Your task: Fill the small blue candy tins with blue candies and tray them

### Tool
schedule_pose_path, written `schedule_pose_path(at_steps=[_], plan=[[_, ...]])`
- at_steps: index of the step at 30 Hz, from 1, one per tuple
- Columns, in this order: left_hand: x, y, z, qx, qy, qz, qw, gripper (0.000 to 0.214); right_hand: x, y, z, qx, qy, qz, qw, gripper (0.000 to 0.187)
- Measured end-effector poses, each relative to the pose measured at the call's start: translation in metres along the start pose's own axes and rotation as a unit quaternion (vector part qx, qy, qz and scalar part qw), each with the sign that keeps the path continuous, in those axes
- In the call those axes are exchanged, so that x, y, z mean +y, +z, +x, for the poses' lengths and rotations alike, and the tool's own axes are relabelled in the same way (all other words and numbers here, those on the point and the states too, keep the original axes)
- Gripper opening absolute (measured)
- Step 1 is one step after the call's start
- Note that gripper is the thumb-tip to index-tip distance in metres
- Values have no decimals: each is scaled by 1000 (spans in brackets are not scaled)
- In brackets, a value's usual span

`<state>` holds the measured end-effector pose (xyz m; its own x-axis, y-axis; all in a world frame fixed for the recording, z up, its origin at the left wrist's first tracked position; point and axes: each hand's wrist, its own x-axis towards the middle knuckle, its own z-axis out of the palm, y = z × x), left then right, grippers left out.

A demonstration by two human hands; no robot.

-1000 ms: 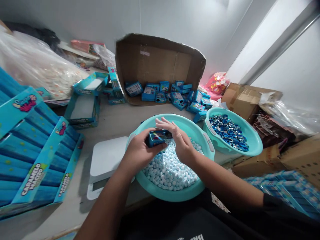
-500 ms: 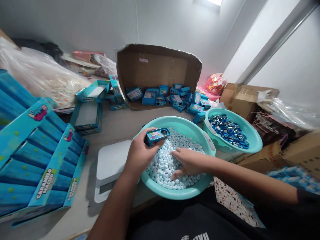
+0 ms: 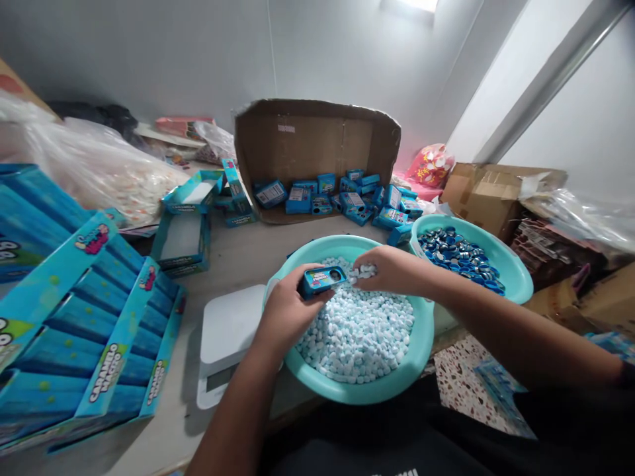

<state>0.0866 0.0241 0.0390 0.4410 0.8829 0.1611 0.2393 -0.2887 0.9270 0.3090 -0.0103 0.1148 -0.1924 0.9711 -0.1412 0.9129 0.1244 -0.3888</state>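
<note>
My left hand (image 3: 292, 305) grips a small blue candy tin (image 3: 322, 281) by its sides, tilted over the left part of a turquoise basin (image 3: 426, 330). A dark round hole shows at the right end of the tin's printed top. White and pale blue candies (image 3: 357, 334) fill the basin. Just right of the tin, my right hand (image 3: 387, 268) is closed around a handful of candies, some showing at its fingertips near the hole. Beside my left forearm a white kitchen scale (image 3: 233, 324) lies on the table, nothing on its plate.
A second turquoise basin (image 3: 520, 281) holds blue and silver caps. Behind, an open cardboard box (image 3: 312, 142) contains several blue tins. Blue display cartons (image 3: 89, 317) stand left, and open blue trays (image 3: 181, 241) lie behind the scale. Cardboard boxes (image 3: 483, 195) stand right.
My right hand has risen from the candies with a handful and moved to the tin's holed end. My left hand still holds the tin. The view has shifted slightly.
</note>
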Motion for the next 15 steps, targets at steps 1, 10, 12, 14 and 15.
schedule_pose_path(at_steps=[1, 10, 12, 14, 15], plan=[[1, 0, 0, -11, 3, 1, 1000, 41, -3, -5, 5, -4, -8, -6, 1000, 19], [6, -2, -1, -40, 12, 17, 999, 40, -26, -20, 35, -76, -14, -126, 989, 32], [5, -2, -2, -41, 8, 20, 999, 40, -27, -18, 34, -85, -13, -131, 988, 34], [2, -1, -1, -47, 2, 24, 999, 41, -25, -14, 32, -85, -20, -124, 988, 34], [1, 0, 0, -48, -1, 24, 999, 43, -23, -12, 31, -78, -29, -116, 990, 34]])
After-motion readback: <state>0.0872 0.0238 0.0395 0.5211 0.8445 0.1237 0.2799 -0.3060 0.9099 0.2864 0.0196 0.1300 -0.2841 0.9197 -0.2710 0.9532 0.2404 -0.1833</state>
